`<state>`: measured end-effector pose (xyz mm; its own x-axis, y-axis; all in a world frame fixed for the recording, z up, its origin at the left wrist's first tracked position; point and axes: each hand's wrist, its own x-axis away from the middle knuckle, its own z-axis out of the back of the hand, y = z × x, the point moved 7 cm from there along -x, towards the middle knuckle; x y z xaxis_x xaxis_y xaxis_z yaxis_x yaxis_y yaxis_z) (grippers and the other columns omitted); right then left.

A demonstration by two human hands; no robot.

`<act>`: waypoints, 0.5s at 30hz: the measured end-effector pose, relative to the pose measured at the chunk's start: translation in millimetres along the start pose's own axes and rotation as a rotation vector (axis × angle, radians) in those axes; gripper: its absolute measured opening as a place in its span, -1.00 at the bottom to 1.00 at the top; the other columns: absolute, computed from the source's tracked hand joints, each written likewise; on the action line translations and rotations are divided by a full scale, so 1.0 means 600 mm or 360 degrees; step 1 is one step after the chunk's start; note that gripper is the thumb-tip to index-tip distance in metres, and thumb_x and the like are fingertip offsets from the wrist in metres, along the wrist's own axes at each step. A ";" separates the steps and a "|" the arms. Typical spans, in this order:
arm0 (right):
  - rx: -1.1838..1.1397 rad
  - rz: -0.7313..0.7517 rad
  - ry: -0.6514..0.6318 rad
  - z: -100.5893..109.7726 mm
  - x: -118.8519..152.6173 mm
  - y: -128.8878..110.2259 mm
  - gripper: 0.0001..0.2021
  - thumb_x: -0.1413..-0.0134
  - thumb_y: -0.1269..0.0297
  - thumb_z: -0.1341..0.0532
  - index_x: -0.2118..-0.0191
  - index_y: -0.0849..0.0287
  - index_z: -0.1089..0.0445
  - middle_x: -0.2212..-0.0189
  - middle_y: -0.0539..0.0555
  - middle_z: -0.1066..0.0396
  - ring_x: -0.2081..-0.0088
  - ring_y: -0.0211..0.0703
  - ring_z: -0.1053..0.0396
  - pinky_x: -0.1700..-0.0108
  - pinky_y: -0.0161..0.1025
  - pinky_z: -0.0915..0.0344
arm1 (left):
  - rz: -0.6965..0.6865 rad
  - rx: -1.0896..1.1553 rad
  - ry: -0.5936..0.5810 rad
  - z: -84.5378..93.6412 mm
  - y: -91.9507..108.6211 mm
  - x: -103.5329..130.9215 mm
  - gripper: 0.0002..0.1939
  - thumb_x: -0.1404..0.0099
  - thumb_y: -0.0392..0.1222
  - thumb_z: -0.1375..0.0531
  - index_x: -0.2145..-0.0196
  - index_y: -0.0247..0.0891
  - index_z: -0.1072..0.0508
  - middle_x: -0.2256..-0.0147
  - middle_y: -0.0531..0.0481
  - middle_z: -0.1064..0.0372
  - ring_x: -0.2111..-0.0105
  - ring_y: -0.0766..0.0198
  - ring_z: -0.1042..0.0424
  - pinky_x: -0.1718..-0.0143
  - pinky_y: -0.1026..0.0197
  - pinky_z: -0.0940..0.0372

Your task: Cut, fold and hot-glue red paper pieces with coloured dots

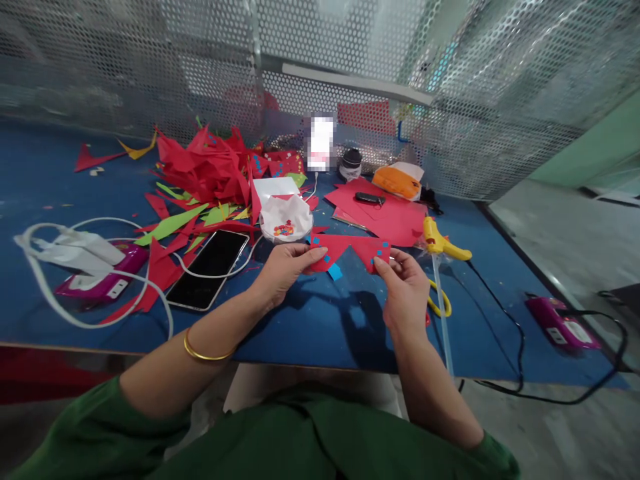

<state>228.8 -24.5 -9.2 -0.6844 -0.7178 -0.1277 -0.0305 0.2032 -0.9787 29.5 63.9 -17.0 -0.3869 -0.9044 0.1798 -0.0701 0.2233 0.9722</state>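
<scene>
Between my two hands is a red paper cutout (pixel 350 241) with a V-shaped notch in its lower edge and small blue squares on both sides. My left hand (pixel 283 270) pinches its left end. At the right end, my right hand (pixel 406 287) grips it between thumb and fingers. A blue paper piece (pixel 335 271) shows just below the cutout, by my left fingertips; whether it touches the cutout I cannot tell. Beyond my left hand stands a bowl lined with white paper (pixel 286 220), small coloured bits inside. Yellow-handled scissors (pixel 440 303) lie right of my right hand, partly hidden.
A yellow glue gun (pixel 443 241) with a black cord lies at the right. Red sheets (pixel 395 217) sit behind my hands. Red scraps (pixel 205 167) heap at back left. A dark-screened phone (pixel 210 270), white cables and a purple power strip (pixel 103 277) are at left.
</scene>
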 end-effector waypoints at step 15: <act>-0.0071 -0.0026 -0.0016 -0.004 0.008 0.000 -0.64 0.24 0.23 -0.46 0.26 0.19 -0.43 0.52 -0.11 -0.43 0.48 -0.30 -0.35 0.34 -0.27 -0.32 | -0.0052 0.0022 -0.0002 -0.005 0.010 0.006 -0.70 -0.02 0.00 -0.43 0.46 -0.32 -0.58 0.52 0.05 -0.46 0.53 0.42 -0.29 0.43 0.31 -0.21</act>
<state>224.0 -26.5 -9.6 -0.6764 -0.7277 -0.1138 -0.0740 0.2209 -0.9725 30.2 60.9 -10.2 -0.3853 -0.9109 0.1480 -0.0953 0.1988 0.9754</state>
